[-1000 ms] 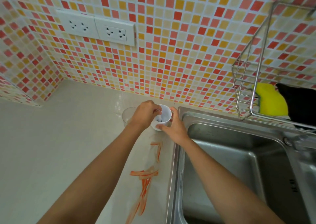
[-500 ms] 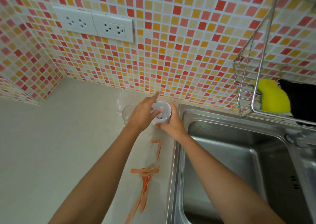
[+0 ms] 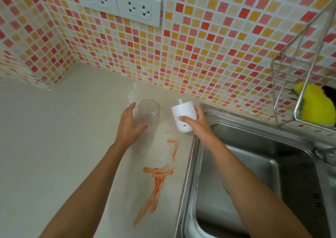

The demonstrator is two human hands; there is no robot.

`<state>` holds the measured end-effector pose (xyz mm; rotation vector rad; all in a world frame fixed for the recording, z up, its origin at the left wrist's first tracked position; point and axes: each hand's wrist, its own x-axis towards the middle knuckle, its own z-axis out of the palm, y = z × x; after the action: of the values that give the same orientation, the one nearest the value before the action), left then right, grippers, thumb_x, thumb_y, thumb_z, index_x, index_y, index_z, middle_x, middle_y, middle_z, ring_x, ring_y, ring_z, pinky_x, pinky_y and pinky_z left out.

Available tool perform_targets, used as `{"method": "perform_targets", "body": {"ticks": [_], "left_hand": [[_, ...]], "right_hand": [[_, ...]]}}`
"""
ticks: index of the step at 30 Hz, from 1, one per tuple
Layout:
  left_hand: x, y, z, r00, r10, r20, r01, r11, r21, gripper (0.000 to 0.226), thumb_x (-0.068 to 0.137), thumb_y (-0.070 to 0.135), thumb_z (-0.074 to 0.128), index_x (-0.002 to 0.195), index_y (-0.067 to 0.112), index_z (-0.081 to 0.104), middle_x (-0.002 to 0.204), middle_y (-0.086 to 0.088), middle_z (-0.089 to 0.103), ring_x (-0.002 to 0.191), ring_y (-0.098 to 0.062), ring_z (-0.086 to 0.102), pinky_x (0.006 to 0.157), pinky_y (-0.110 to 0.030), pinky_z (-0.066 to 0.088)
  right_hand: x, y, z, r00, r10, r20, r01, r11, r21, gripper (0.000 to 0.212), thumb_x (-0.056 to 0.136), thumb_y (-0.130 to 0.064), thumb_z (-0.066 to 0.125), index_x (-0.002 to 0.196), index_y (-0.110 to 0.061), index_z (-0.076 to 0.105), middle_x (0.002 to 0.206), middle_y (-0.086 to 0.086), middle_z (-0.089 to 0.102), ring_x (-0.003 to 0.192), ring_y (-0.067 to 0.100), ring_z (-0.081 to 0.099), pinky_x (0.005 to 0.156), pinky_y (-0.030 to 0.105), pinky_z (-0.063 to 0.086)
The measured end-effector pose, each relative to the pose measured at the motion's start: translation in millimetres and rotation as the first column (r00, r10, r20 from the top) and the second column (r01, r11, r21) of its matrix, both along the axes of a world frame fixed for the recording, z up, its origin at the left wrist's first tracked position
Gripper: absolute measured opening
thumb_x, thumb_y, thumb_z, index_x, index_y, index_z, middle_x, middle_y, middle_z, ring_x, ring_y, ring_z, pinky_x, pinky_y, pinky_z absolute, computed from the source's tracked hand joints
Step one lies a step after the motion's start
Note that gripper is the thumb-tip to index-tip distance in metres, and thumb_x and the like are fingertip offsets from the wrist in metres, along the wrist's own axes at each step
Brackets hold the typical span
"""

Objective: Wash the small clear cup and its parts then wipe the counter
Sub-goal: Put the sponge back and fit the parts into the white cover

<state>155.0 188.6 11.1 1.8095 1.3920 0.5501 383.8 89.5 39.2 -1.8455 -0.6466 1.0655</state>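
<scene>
So we've got the worktop (image 3: 54, 146) smeared orange, steel sink (image 3: 263, 174) on the right. Our right hand (image 3: 197, 124) is clamped on the white inner part (image 3: 183, 116), held above the sink's corner. The clear cup (image 3: 149, 114) stands upright just right of our spread-open left hand (image 3: 130, 126), thumb touching it, so that hand's nearer.

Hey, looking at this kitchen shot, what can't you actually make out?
Head view only:
- Tap: cut off by the right edge.
- Black thing behind the sponge: mostly cut off.
- White part: far side hidden by the right hand.
- Sink drain: not in view.
</scene>
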Motion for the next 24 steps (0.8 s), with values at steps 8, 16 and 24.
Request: {"method": "perform_targets", "body": {"ticks": [8, 16, 24], "left_hand": [[14, 16, -9, 0.978, -0.085, 0.188, 0.103, 0.991, -0.084, 0.082, 0.067, 0.019, 0.087, 0.137, 0.016, 0.043, 0.135, 0.001, 0.054, 0.120, -0.015, 0.052, 0.092, -0.014, 0.035], [11, 18, -12, 0.972, -0.074, 0.225, 0.096, 0.991, -0.091, 0.086, 0.060, 0.025, 0.090, 0.135, 0.018, 0.048, 0.131, 0.002, 0.058, 0.113, -0.016, 0.055, 0.091, -0.021, 0.040], [8, 11, -13, 0.957, -0.106, 0.269, 0.150, 0.978, -0.148, 0.104, 0.061, 0.037, 0.087, 0.147, 0.019, 0.031, 0.136, 0.000, 0.054, 0.122, -0.019, 0.053, 0.094, -0.025, 0.040]], "right_hand": [[5, 16, 44, 0.993, 0.100, -0.061, -0.101, 0.995, -0.019, 0.052, 0.083, -0.025, 0.072, 0.122, -0.029, 0.039, 0.124, 0.002, 0.048, 0.103, 0.025, 0.061, 0.078, 0.050, 0.059], [-28, 58, 84, 0.773, 0.429, 0.467, -0.446, 0.891, -0.081, 0.074, 0.073, -0.038, 0.083, 0.133, -0.033, 0.041, 0.122, -0.009, 0.045, 0.107, 0.016, 0.050, 0.080, 0.025, 0.043], [-64, 81, 81, 0.500, 0.520, 0.693, -0.567, 0.801, -0.192, 0.082, 0.070, -0.044, 0.082, 0.140, -0.034, 0.041, 0.134, 0.002, 0.041, 0.125, 0.026, 0.039, 0.101, 0.041, 0.042]]}}
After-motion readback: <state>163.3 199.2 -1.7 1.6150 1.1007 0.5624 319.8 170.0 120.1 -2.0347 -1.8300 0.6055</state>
